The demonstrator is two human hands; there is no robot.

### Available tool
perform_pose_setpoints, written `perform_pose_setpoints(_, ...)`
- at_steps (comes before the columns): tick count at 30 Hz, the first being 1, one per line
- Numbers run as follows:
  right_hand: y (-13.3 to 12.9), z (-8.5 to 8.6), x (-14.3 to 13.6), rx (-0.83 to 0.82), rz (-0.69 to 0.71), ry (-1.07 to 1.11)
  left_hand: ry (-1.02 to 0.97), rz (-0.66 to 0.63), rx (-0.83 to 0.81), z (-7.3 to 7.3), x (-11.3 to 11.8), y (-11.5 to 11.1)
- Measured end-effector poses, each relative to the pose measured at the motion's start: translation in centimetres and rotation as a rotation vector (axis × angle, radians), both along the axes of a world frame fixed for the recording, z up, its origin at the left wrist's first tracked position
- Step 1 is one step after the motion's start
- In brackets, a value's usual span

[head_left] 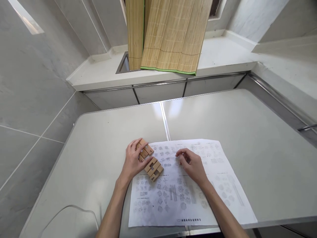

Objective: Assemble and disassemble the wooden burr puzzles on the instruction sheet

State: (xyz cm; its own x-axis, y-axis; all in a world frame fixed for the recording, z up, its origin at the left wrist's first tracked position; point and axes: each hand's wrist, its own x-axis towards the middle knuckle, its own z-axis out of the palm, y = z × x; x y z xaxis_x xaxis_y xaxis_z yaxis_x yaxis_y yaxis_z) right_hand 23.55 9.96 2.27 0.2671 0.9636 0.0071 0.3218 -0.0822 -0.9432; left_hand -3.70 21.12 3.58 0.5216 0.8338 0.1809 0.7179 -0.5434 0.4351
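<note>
Several notched wooden pieces (154, 169), some marked with numbers, lie together at the upper left of a large printed sheet (203, 211). Over the upper pieces rests my left hand (133, 158), its fingers spread and its thumb and fingertips touching the wood. What its palm covers is hidden. My right hand (193, 163) is above the right part of the sheet, away from the wooden pieces, with its fingers curled and the index finger and thumb near each other. Nothing can be made out between them.
The sheet lies on a pale folding table (119, 125) with a metal seam down its middle. A thin cable (81, 209) runs at the lower left. Behind stand a white counter (99, 74), a sink edge (121, 64) and a hanging bamboo mat (173, 36).
</note>
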Motion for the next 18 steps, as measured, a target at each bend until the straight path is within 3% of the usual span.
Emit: perform_pose_setpoints(18,0.07,-0.04,0.04,0.002,0.01,-0.003,0.023,0.072,0.112,-0.42,0.75,-0.31)
